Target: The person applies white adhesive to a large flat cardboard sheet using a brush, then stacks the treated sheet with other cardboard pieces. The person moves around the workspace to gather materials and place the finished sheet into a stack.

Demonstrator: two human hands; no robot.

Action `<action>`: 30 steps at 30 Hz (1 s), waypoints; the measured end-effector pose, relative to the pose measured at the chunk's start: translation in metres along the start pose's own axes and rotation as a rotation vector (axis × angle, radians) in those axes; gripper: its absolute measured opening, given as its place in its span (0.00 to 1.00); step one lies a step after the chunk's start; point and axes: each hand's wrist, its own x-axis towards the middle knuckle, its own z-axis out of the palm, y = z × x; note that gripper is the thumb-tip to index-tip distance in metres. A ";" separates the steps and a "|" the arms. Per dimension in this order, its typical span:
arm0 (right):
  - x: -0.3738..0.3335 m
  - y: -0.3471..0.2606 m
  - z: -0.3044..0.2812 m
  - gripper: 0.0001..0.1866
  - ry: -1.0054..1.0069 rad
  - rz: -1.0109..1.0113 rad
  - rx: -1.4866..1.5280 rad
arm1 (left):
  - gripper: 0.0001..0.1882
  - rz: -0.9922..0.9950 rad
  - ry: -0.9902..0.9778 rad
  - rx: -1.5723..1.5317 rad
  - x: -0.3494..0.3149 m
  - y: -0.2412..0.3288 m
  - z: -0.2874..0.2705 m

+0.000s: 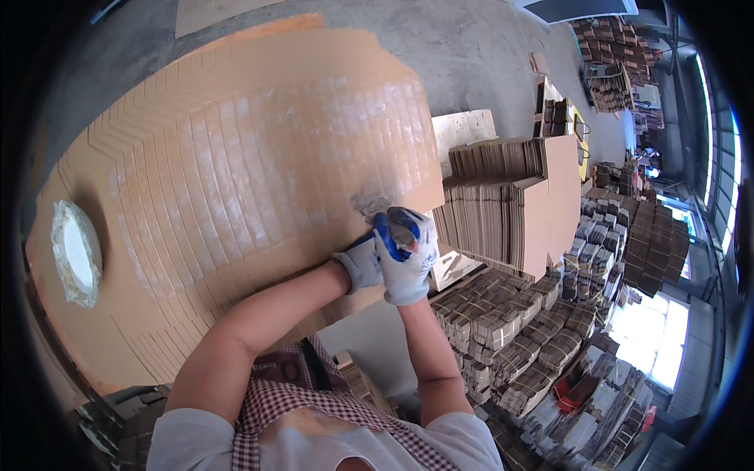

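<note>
Matt cardboard sheets (314, 59), glossy streaks (228, 165); cloth gloves (410, 271)

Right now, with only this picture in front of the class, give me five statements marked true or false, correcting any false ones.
1. The left hand and the right hand both wear gloves. True.
2. The grey brush is over bare floor. False: it is over the overlapping cardboard sheets.
3. The plastic-covered oval thing rests on those sheets, toward the picture's left. True.
4. The apron is plain green. False: it is checked, dark and white.
5. Bundled cardboard is piled to the right of the right hand. True.
</note>
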 end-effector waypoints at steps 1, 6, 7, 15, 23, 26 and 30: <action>-0.006 0.002 0.004 0.20 -0.057 -0.006 0.023 | 0.22 0.016 0.016 0.062 -0.001 -0.007 0.007; 0.003 0.034 0.005 0.22 0.010 -0.023 -0.242 | 0.19 -0.066 0.075 -0.569 0.005 -0.013 0.020; -0.001 0.029 0.002 0.23 0.032 0.022 -0.245 | 0.18 0.043 0.137 -1.088 0.013 -0.009 0.026; -0.005 0.030 0.014 0.23 -0.093 -0.122 -0.307 | 0.18 -0.086 0.103 -0.354 0.007 0.000 0.005; -0.033 0.006 0.022 0.25 -0.278 -0.257 -0.106 | 0.18 -0.104 0.072 -0.152 -0.013 0.010 -0.012; -0.008 0.017 0.018 0.24 -0.139 -0.187 -0.282 | 0.19 -0.125 0.110 -0.178 0.004 0.005 -0.012; -0.020 -0.013 0.011 0.25 -0.149 -0.250 -0.077 | 0.19 -0.109 0.075 -0.039 -0.018 0.012 -0.017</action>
